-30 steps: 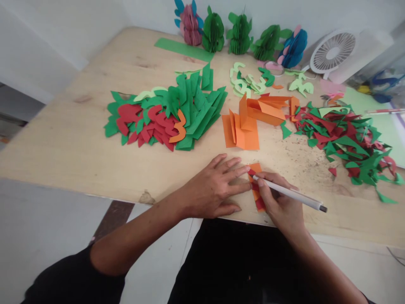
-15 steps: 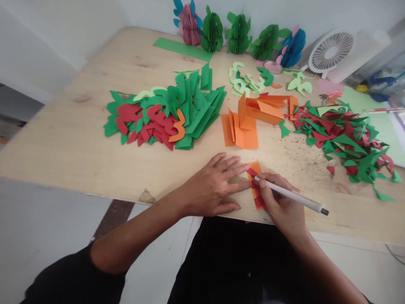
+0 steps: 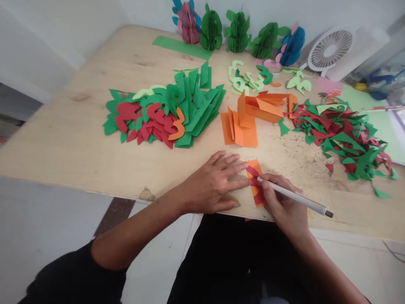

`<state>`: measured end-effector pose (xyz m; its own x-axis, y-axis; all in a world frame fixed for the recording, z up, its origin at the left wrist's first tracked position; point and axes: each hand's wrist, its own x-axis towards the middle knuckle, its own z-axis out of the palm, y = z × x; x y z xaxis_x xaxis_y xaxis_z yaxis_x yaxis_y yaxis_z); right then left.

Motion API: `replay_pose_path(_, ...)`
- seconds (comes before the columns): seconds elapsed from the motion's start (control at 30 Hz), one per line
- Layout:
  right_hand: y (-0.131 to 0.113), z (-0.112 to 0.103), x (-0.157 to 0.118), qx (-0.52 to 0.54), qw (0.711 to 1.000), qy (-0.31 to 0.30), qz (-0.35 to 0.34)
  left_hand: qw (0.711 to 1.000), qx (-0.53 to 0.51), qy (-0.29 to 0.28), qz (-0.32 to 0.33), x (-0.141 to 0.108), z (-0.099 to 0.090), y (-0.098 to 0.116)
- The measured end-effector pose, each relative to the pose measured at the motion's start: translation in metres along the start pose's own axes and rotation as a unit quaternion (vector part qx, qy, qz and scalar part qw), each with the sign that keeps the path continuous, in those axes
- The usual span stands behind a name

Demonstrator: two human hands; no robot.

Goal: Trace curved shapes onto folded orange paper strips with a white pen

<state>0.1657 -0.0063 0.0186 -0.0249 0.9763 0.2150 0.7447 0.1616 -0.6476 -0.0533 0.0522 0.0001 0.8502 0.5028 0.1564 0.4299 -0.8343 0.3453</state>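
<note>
An orange paper strip lies near the table's front edge, with a red paper cutout on top of it. My left hand rests flat with fingers spread, its fingertips touching the left side of these papers. A white pen is gripped in my right hand, and its tip meets the red cutout. Part of the papers' right side is hidden by my right hand. Just beyond stand folded orange paper pieces.
Left of centre lies a pile of green folded papers and red cutouts. Red and green scraps heap up on the right. Paper honeycomb figures and a white fan line the wall.
The pen tip has shifted slightly right along the red cutout, my right hand moving with it. My left hand stays in place on the papers.
</note>
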Motion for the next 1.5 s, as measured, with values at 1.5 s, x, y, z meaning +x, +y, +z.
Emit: replay_pose_path(1.5,0.0021,0.0017,-0.0027,0.010,0.999,-0.005,-0.032,1.000,0.003,0.000,0.003,-0.0004,0.0000,-0.0003)
